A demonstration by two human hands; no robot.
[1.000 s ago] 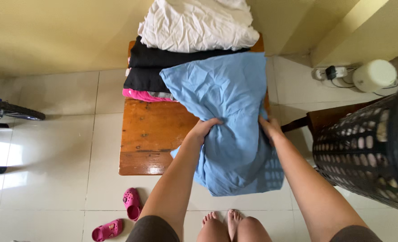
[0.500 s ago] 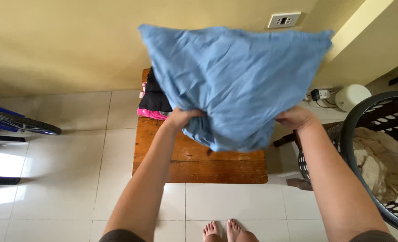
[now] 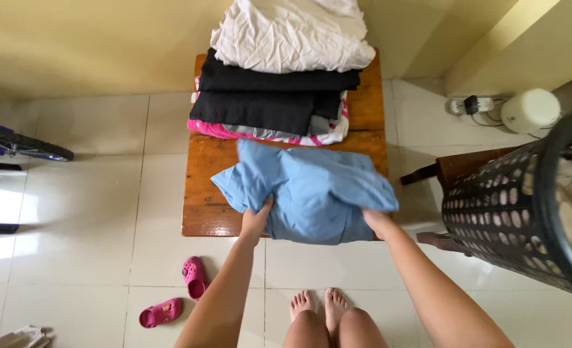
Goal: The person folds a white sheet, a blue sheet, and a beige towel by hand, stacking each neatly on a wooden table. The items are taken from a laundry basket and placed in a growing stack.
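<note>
The person's bare feet stood on the white tiled floor just short of the wooden table. A pair of pink clogs lay on the tiles to the left of the feet.

The left hand was closed on the near left edge of the blue cloth, thumb on top and fingers tucked beneath the fabric. The right hand gripped the near right edge, its fingers largely hidden under the fold, so its exact grip could not be fully confirmed; it appeared pinched on the cloth.

The blue cloth lay bunched on the front half of the table, its near edge overhanging slightly toward the person, directly between and in contact with both hands.

Judgement: for a sound fold at this step, both edges should be held at equal tension, the cloth drawn flat on the bare wood and its wrinkles pressed out before any crease is set. The bunching at the centre suggested that smoothing was not yet done.

Beyond the cloth, a stack of folded garments, pink at the bottom, black above, white on top, occupied the far half of the table, near the cloth but apparently apart from it. A black perforated laundry basket stood to the right.
</note>
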